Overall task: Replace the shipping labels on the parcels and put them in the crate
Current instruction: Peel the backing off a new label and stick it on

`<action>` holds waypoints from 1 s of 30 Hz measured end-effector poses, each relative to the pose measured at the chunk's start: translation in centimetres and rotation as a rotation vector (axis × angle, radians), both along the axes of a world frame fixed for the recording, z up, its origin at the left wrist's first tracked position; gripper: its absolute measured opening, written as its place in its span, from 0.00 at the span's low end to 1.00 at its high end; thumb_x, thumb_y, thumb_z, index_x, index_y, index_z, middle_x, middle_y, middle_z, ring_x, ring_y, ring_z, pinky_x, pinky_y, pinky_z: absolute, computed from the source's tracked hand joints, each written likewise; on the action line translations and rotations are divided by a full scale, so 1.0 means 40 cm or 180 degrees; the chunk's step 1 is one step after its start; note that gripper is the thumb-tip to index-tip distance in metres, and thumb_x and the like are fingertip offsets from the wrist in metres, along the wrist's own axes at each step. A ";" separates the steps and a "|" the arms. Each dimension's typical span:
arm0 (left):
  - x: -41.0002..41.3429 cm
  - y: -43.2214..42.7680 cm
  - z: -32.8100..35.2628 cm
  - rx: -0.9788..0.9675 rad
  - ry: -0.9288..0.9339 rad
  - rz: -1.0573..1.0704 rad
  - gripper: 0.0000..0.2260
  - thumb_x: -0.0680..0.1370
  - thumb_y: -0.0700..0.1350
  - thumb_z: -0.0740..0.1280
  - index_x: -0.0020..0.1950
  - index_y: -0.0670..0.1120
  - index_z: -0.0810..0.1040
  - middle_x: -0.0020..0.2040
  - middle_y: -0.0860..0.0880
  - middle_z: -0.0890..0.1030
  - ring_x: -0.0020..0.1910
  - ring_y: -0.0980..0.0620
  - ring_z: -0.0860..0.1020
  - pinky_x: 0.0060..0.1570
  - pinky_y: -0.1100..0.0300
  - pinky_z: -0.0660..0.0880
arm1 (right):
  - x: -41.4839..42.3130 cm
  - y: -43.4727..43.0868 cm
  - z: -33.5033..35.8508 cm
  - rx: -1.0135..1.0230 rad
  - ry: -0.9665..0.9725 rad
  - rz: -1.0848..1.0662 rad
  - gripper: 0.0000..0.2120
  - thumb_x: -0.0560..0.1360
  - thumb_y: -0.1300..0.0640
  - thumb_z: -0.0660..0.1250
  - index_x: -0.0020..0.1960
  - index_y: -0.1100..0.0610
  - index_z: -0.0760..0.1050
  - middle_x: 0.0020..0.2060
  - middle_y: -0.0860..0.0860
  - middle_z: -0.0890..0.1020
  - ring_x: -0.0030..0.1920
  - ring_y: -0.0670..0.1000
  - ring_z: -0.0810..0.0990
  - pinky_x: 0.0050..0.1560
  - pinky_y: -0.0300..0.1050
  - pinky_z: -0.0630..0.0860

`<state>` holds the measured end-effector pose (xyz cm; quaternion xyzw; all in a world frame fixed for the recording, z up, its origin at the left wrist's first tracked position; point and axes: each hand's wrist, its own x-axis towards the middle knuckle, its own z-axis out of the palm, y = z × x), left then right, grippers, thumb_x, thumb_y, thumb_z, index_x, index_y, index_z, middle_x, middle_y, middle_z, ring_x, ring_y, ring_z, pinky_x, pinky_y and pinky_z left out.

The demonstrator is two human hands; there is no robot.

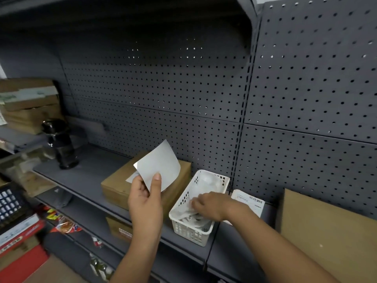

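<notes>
- the left grip, at the centre of the frame, pinched a blank white label sheet by its lower edge, and the sheet curled up over the brown parcel.
- the parcel lay flat on the dark shelf, with bare shelf to its left as far as a black bottle.
- just right of the parcel, a white basket sat at the shelf's front edge, and the right grip reached into it among papers.
- its fingertips were buried there, so i could not tell whether it held anything.
- the sheet hid most of the parcel's own label.
- a printed label right of the basket was partly behind the wrist.
- a cardboard panel was cut off at lower right.
</notes>
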<state>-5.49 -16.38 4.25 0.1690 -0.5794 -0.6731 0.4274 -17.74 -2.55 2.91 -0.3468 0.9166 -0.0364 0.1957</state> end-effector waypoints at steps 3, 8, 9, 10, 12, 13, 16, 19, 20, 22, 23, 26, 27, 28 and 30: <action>-0.015 -0.020 -0.007 0.0027 0.0000 -0.0049 0.07 0.83 0.47 0.67 0.60 0.48 0.80 0.56 0.54 0.86 0.57 0.57 0.84 0.58 0.57 0.78 | 0.017 -0.045 0.008 0.0721 -0.0097 0.0350 0.19 0.86 0.50 0.50 0.70 0.59 0.68 0.65 0.61 0.75 0.64 0.63 0.75 0.62 0.59 0.73; -0.039 -0.035 -0.011 0.0065 0.0002 -0.0125 0.06 0.83 0.46 0.68 0.59 0.50 0.80 0.56 0.54 0.86 0.57 0.56 0.84 0.58 0.57 0.78 | 0.006 -0.094 0.001 0.1138 -0.0213 0.0524 0.22 0.87 0.49 0.50 0.72 0.63 0.66 0.65 0.63 0.75 0.60 0.62 0.76 0.64 0.59 0.73; -0.041 -0.035 -0.010 0.0073 0.0011 -0.0145 0.05 0.83 0.46 0.68 0.58 0.51 0.80 0.56 0.55 0.86 0.57 0.56 0.83 0.58 0.57 0.78 | 0.004 -0.099 -0.005 0.1144 -0.0189 0.0497 0.22 0.87 0.49 0.50 0.70 0.64 0.68 0.64 0.63 0.76 0.57 0.61 0.76 0.63 0.58 0.74; -0.042 -0.034 -0.008 0.0077 0.0024 -0.0166 0.05 0.83 0.46 0.68 0.58 0.51 0.80 0.56 0.55 0.86 0.57 0.57 0.83 0.58 0.57 0.78 | 0.003 -0.101 -0.010 0.1164 -0.0118 0.0519 0.23 0.87 0.49 0.50 0.69 0.64 0.70 0.63 0.62 0.76 0.55 0.60 0.76 0.62 0.58 0.75; -0.043 -0.032 -0.008 0.0102 0.0048 -0.0193 0.04 0.83 0.46 0.68 0.57 0.52 0.80 0.56 0.55 0.86 0.58 0.57 0.83 0.59 0.57 0.77 | 0.002 -0.095 -0.020 0.1074 0.0025 0.0520 0.24 0.86 0.47 0.52 0.67 0.65 0.72 0.61 0.61 0.77 0.52 0.60 0.77 0.60 0.59 0.77; -0.043 -0.032 -0.008 0.0118 0.0062 -0.0199 0.04 0.83 0.46 0.68 0.57 0.52 0.80 0.56 0.55 0.86 0.58 0.57 0.83 0.59 0.57 0.77 | -0.004 -0.089 -0.026 0.0868 0.0041 0.0416 0.22 0.85 0.47 0.54 0.67 0.64 0.72 0.60 0.61 0.78 0.51 0.60 0.77 0.58 0.57 0.77; -0.038 -0.032 -0.008 0.0129 0.0071 -0.0206 0.04 0.83 0.46 0.68 0.57 0.52 0.80 0.56 0.55 0.86 0.58 0.57 0.83 0.58 0.58 0.77 | -0.021 -0.058 -0.052 -0.0083 0.0036 -0.0004 0.17 0.83 0.50 0.55 0.67 0.55 0.73 0.55 0.58 0.80 0.51 0.58 0.76 0.48 0.50 0.74; -0.034 -0.030 -0.006 0.0123 0.0063 -0.0209 0.04 0.83 0.47 0.68 0.57 0.53 0.80 0.55 0.56 0.86 0.57 0.58 0.83 0.57 0.59 0.77 | -0.028 -0.032 -0.058 -0.0575 0.0222 -0.0078 0.18 0.79 0.49 0.59 0.66 0.51 0.75 0.60 0.54 0.76 0.62 0.56 0.70 0.54 0.53 0.74; -0.034 -0.028 -0.003 0.0130 0.0064 -0.0202 0.04 0.83 0.47 0.68 0.57 0.53 0.80 0.55 0.56 0.86 0.57 0.58 0.83 0.57 0.59 0.77 | -0.025 -0.026 -0.053 -0.0686 0.0305 -0.0103 0.19 0.79 0.47 0.61 0.68 0.51 0.75 0.63 0.52 0.75 0.65 0.54 0.68 0.58 0.55 0.75; -0.035 -0.020 0.004 0.0145 0.0090 -0.0187 0.04 0.83 0.47 0.68 0.57 0.53 0.80 0.55 0.55 0.86 0.57 0.57 0.83 0.57 0.59 0.77 | -0.021 -0.013 -0.044 -0.0944 0.0399 -0.0224 0.23 0.79 0.42 0.63 0.71 0.50 0.73 0.65 0.49 0.75 0.68 0.52 0.67 0.61 0.56 0.75; -0.035 -0.015 0.008 0.0140 0.0103 -0.0183 0.05 0.83 0.47 0.68 0.58 0.52 0.80 0.55 0.55 0.86 0.57 0.57 0.83 0.57 0.58 0.77 | -0.018 -0.004 -0.037 -0.1074 0.0445 -0.0272 0.24 0.79 0.40 0.63 0.71 0.50 0.72 0.64 0.48 0.76 0.67 0.51 0.69 0.62 0.56 0.75; -0.033 0.000 0.019 0.0074 0.0121 -0.0195 0.06 0.83 0.47 0.68 0.59 0.51 0.80 0.56 0.54 0.86 0.57 0.56 0.84 0.57 0.58 0.77 | -0.016 0.038 -0.020 -0.1475 0.0642 -0.0437 0.22 0.81 0.41 0.62 0.71 0.48 0.73 0.62 0.45 0.78 0.63 0.48 0.74 0.57 0.49 0.75; -0.032 0.005 0.023 0.0038 0.0123 -0.0194 0.07 0.83 0.48 0.68 0.60 0.50 0.80 0.56 0.54 0.86 0.57 0.56 0.83 0.57 0.58 0.77 | -0.013 0.057 -0.015 -0.1624 0.0704 -0.0535 0.20 0.81 0.43 0.62 0.71 0.47 0.73 0.61 0.43 0.79 0.60 0.46 0.76 0.55 0.46 0.74; -0.032 0.010 0.027 -0.0002 0.0114 -0.0187 0.07 0.83 0.48 0.68 0.60 0.50 0.80 0.56 0.54 0.86 0.57 0.57 0.83 0.57 0.58 0.77 | -0.008 0.078 -0.009 -0.1798 0.0760 -0.0672 0.19 0.81 0.44 0.63 0.70 0.46 0.73 0.59 0.41 0.79 0.56 0.45 0.77 0.52 0.44 0.73; -0.032 0.025 0.036 -0.0115 0.0082 -0.0181 0.06 0.83 0.48 0.68 0.59 0.51 0.80 0.55 0.55 0.86 0.56 0.58 0.83 0.56 0.60 0.78 | 0.003 0.124 0.004 -0.2266 0.0825 -0.0992 0.16 0.80 0.49 0.64 0.66 0.46 0.77 0.52 0.39 0.81 0.47 0.42 0.79 0.48 0.42 0.75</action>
